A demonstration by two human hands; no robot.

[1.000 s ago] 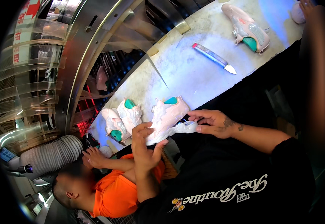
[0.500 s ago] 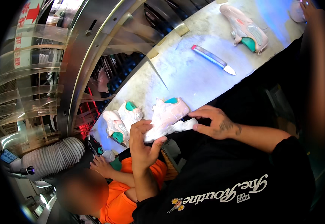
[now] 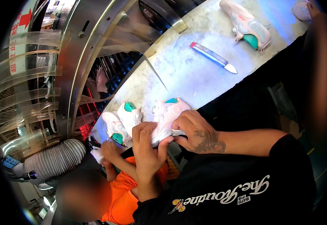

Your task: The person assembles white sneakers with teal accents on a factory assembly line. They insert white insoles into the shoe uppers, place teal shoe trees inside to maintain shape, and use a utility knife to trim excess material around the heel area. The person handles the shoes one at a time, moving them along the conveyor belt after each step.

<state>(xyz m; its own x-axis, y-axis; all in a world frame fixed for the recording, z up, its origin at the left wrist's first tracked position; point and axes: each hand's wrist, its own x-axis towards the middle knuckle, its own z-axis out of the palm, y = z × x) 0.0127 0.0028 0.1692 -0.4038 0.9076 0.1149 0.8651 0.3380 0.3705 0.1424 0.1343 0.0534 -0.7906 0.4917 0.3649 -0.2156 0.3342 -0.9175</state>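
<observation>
Between my hands is a pale pink sneaker [image 3: 169,114] with a green lining, turned on its side above the worktable's near edge. A white sole [image 3: 166,133] runs along its bottom, against the upper. My left hand [image 3: 147,144] grips the toe end, thumb on the sole and fingers over the upper. At the middle and heel part, my right hand [image 3: 197,132] is closed, fingers on the upper and thumb under the sole. Its back hides most of the sole's heel end.
Two more pink shoes [image 3: 114,127] stand left on the worktable [image 3: 186,84]. A white-tipped brush-like tool [image 3: 213,57] and another pink shoe [image 3: 246,26] lie farther right. A co-worker in orange [image 3: 124,195] handles a shoe at left, near a ribbed hose [image 3: 56,159] and a metal machine with plastic strips.
My right hand has moved left from the sole's heel end to the shoe's middle, closing over upper and sole. My left hand stays at the toe. The co-worker's hand now holds a shoe.
</observation>
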